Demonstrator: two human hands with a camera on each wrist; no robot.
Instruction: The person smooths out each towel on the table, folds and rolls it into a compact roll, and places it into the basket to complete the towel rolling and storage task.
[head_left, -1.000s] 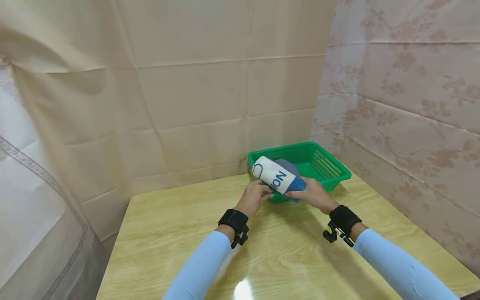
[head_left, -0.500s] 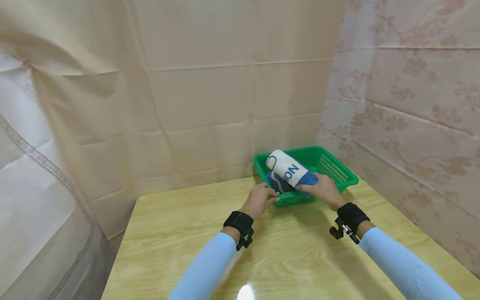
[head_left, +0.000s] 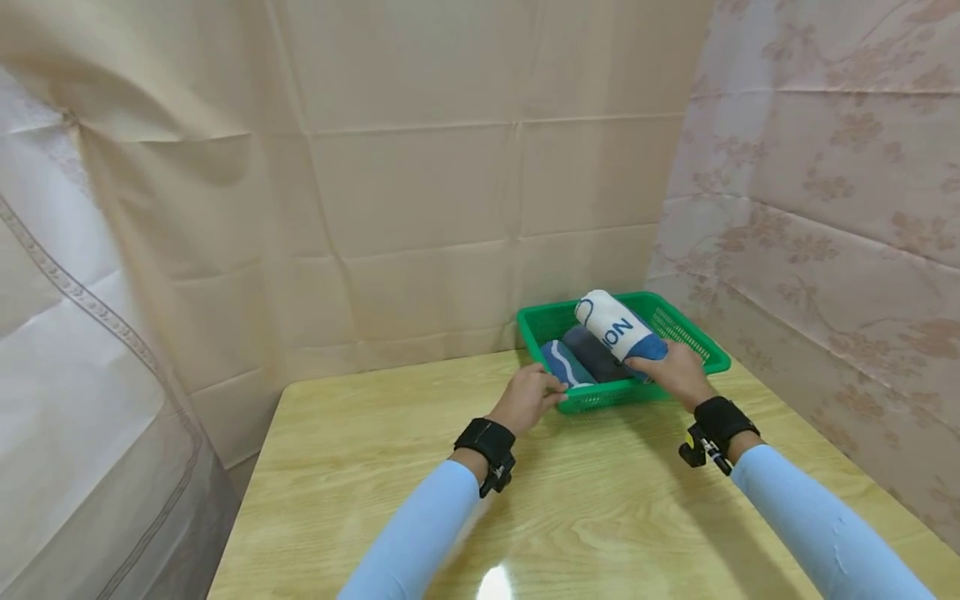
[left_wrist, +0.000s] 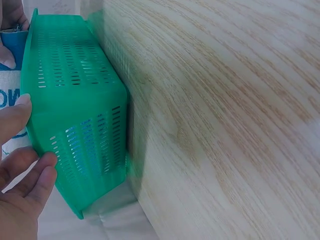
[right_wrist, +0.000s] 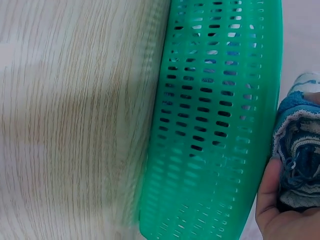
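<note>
A rolled white and blue towel (head_left: 617,327) with blue lettering is held at its blue end by my right hand (head_left: 681,377). It lies tilted over the right part of a green plastic basket (head_left: 611,395). In the right wrist view the coiled layers of the towel (right_wrist: 302,150) show beside the basket's rim. My left hand (head_left: 523,400) grips the basket's near left corner, with fingers on the rim and outer wall in the left wrist view. Inside the basket sit a blue roll with white stripes (head_left: 567,363) and a dark grey roll (head_left: 596,354), side by side.
The basket stands on a wood-grain table (head_left: 390,450), near its back edge. A beige cloth (head_left: 420,208) hangs behind it, and a flowered cloth (head_left: 840,208) hangs on the right. White fabric (head_left: 82,375) hangs at the left.
My right hand has carried the rolled towel rightward over the basket, uncovering the striped and dark grey rolls. My left hand stays at the basket's near left corner. The head view has shifted slightly.
</note>
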